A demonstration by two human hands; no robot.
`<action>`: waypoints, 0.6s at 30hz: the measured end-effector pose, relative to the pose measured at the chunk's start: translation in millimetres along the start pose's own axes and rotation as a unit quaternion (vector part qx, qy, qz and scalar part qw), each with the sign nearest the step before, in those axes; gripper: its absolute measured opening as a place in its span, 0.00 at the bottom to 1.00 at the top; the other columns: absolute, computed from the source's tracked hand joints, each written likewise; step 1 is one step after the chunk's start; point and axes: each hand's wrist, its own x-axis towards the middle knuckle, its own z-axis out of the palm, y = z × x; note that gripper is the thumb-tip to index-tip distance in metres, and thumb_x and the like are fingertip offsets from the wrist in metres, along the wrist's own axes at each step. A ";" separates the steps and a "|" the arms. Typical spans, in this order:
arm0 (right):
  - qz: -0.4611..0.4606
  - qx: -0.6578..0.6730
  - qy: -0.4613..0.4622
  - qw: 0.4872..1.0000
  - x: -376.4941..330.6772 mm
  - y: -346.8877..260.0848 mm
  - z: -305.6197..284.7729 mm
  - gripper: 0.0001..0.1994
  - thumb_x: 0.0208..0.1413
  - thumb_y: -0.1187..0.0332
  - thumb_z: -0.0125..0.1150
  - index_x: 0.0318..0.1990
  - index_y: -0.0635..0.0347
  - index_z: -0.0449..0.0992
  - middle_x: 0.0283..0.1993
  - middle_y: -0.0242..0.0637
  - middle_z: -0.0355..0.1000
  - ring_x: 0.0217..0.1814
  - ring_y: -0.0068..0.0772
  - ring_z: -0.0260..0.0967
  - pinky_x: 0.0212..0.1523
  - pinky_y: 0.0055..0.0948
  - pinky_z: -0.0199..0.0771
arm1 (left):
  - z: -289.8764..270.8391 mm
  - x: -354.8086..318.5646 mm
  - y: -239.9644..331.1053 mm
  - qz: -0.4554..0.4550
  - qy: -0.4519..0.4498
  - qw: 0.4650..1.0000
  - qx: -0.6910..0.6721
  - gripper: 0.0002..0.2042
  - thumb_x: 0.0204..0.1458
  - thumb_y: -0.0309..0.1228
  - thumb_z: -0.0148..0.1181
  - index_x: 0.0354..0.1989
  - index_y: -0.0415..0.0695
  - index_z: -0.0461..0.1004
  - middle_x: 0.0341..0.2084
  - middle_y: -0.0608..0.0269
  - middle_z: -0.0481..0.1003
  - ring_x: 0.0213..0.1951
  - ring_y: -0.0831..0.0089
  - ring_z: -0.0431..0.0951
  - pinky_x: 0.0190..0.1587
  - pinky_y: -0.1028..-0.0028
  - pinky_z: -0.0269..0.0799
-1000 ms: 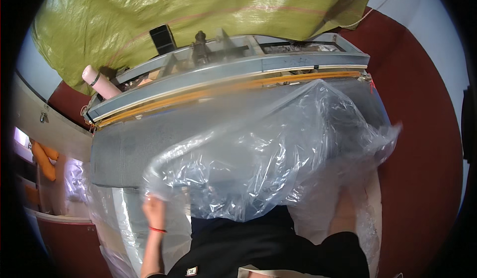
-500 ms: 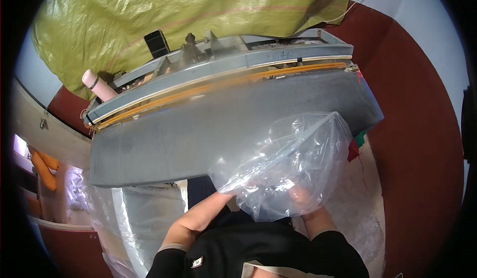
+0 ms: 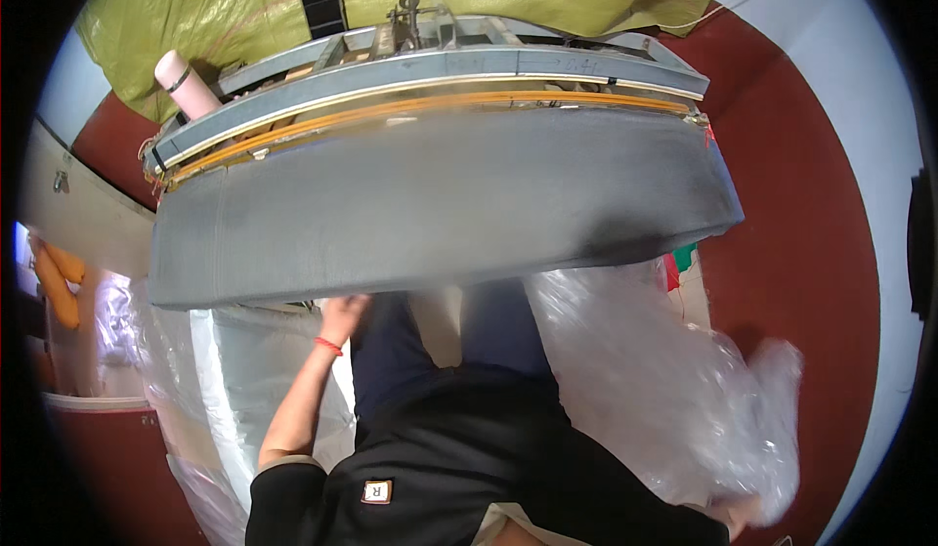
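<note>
The left hand [image 3: 342, 314], fingers spread, touches the near edge of the grey padded table [image 3: 440, 204]. The right hand [image 3: 745, 517] grips crinkled clear plastic bag [image 3: 664, 390].

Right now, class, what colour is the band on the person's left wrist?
Red: a thin band around the wrist just below the left hand, seen in the head view.

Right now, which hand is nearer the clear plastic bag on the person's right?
Right. The right hand is at the lower edge, touching the bag at its bottom corner. The left hand is across the body by the grey table edge, apart from that bag.
</note>
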 end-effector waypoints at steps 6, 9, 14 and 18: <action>-0.039 -0.029 -0.073 0.996 -43.4 81.1 -107.0 0.10 0.46 0.65 0.51 0.29 0.62 0.75 0.30 0.44 0.72 0.34 0.35 0.70 0.35 0.33 0.68 | -70.1 -53.9 -14.3 -0.139 0.216 0.947 -0.191 0.07 0.54 0.32 0.47 0.37 0.48 0.71 0.26 0.71 0.75 0.29 0.82 0.74 0.28 0.81 0.60; -0.110 -0.042 -0.101 0.988 0.2 -2.9 22.8 0.10 0.46 0.65 0.51 0.28 0.62 0.76 0.29 0.43 0.73 0.32 0.35 0.70 0.34 0.33 0.68 | -88.0 -78.7 -27.8 -0.155 0.252 0.937 -0.184 0.08 0.54 0.32 0.48 0.38 0.47 0.71 0.28 0.70 0.75 0.28 0.81 0.73 0.28 0.81 0.61; -0.292 -0.065 -0.112 0.947 195.6 -266.5 151.6 0.10 0.44 0.65 0.52 0.26 0.61 0.76 0.27 0.43 0.73 0.31 0.34 0.71 0.32 0.34 0.69 | -137.3 -73.6 -70.9 -0.058 0.346 0.936 -0.036 0.09 0.50 0.28 0.53 0.39 0.39 0.72 0.32 0.60 0.75 0.34 0.74 0.74 0.39 0.77 0.69; -0.381 -0.076 -0.118 0.914 138.1 -482.6 264.3 0.09 0.43 0.66 0.53 0.24 0.60 0.77 0.25 0.43 0.74 0.29 0.34 0.71 0.31 0.34 0.69 | -213.3 -81.5 -98.2 -0.084 0.454 0.876 0.141 0.14 0.48 0.27 0.52 0.44 0.40 0.70 0.40 0.52 0.72 0.44 0.61 0.72 0.48 0.70 0.65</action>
